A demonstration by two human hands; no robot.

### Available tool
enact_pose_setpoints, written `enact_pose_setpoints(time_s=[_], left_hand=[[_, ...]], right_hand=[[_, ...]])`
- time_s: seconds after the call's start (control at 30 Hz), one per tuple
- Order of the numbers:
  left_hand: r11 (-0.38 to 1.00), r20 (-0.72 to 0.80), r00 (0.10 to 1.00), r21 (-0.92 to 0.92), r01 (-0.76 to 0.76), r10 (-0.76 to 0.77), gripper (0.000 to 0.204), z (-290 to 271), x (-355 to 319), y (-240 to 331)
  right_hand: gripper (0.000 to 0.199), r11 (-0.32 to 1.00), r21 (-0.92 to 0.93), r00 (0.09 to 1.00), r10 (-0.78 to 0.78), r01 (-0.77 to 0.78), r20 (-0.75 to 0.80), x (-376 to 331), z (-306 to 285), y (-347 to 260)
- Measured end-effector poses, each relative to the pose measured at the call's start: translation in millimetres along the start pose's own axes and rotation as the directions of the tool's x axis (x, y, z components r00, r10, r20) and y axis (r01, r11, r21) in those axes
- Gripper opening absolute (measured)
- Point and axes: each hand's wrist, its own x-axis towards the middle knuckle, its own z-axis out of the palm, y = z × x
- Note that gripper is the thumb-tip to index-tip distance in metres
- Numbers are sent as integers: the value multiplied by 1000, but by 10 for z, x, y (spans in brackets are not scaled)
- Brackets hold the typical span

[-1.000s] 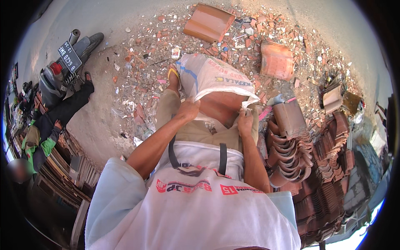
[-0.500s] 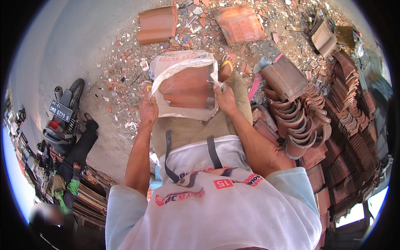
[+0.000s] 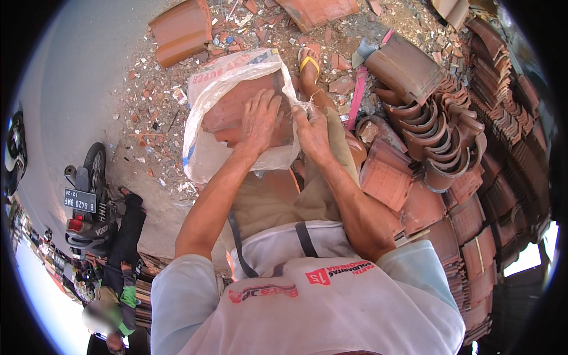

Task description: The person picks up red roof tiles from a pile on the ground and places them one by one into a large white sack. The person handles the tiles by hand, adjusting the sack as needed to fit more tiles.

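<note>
A white woven plastic sack (image 3: 207, 167) lies in front of my legs with its mouth spread open towards me. A reddish-brown clay roof tile (image 3: 223, 112) shows inside it. My left hand (image 3: 258, 123) reaches into the sack's mouth and lies on the tile, fingers stretched out and touching its surface. At the right side of the mouth, my right hand (image 3: 312, 133) is closed on the sack's rim, where frayed white threads hang loose. The bottom of the sack's inside is hidden.
Loose roof tiles (image 3: 182, 32) lie on rubble at the far side. To the right are stacked curved ridge tiles (image 3: 435, 142), a pink strip (image 3: 357, 97) and rows of flat tiles (image 3: 503, 89). A motorbike (image 3: 89, 228) and a person in dark clothes (image 3: 121, 242) are at left.
My left hand has let go of the sack's left rim and moved right, onto the tile inside. My right hand still grips the rim. The view has shifted.
</note>
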Motion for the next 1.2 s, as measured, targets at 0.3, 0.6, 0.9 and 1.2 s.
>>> enact_pose_setpoints(time_s=[0.3, 0.6, 0.9, 1.2], left_hand=[[1000, -21, 1000, -10, 2, -3, 41, 373, 323, -161], [997, -159, 987, -68, -26, 15, 39, 708, 333, -151], [994, -165, 983, -87, 70, -84, 65, -73, -43, -47], [891, 56, 897, -100, 442, -438, 42, -245, -349, -955]], right_hand=[[35, 999, 24, 999, -40, 40, 18, -187, -125, -266], [35, 995, -101, 989, 22, -7, 147, 3, -302, -165], [44, 997, 10, 997, -75, 75, 15, -67, -265, 115], [43, 983, 114, 981, 125, -143, 146, -55, -99, -335]])
